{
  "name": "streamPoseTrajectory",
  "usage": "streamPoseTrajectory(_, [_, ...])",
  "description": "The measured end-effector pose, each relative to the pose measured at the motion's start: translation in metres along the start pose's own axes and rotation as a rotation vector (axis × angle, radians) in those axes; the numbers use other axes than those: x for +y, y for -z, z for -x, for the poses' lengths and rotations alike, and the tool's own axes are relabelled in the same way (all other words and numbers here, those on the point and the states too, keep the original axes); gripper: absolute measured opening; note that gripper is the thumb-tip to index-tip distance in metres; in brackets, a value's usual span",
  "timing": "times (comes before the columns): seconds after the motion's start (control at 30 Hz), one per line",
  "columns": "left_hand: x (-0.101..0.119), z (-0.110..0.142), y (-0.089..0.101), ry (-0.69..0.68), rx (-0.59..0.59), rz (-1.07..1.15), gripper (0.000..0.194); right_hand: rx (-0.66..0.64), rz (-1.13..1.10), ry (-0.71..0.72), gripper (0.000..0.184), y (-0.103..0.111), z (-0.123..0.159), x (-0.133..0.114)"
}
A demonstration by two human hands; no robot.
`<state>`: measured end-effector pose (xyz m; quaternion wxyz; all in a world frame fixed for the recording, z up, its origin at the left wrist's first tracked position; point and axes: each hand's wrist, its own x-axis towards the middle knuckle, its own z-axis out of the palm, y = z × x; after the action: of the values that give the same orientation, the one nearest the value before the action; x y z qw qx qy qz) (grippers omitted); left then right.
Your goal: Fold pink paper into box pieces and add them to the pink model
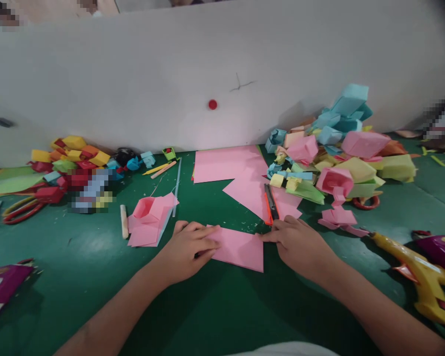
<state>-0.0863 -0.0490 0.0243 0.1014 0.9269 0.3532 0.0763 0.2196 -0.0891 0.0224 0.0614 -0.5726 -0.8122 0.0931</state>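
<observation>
As the left hand [189, 252], loosely spread, pins the pink paper [241, 248] on the green table [207, 311], the right hand [300, 247] touches its far corner, any grip impossible to tell; uneven pressure could skew it, a nudge jostle the neighbouring cutter [271, 203]!

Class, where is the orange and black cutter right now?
In the head view, the cutter lies right of centre on loose pink paper, just beyond the right hand.
</observation>
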Motion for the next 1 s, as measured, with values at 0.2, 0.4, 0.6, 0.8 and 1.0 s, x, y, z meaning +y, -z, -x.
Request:
streamPoseTrajectory(0.2, [-0.010,0.004,0.004,-0.131,-0.043,-0.035,0.042,0.048,-0.038,0.045,0.056,-0.004,-0.002,0.003])
streamPoseTrajectory(0.4, [-0.010,0.002,0.006,-0.169,-0.018,-0.034,0.049,0.283,-0.247,0.378,0.041,0.001,-0.002,-0.002])
streamPoseTrajectory(0.6, [0.000,0.001,0.010,-0.122,0.023,0.111,0.037,0.163,-0.305,0.512,0.055,0.004,0.003,-0.013])
streamPoseTrajectory(0.8, [0.003,-0.001,0.005,-0.064,0.107,0.104,0.037,0.309,-0.414,0.454,0.026,-0.006,0.001,-0.013])
streamPoseTrajectory(1.0, [0.006,0.000,-0.001,-0.085,0.256,-0.033,0.047,0.299,-0.679,0.335,0.028,-0.002,0.002,-0.016])
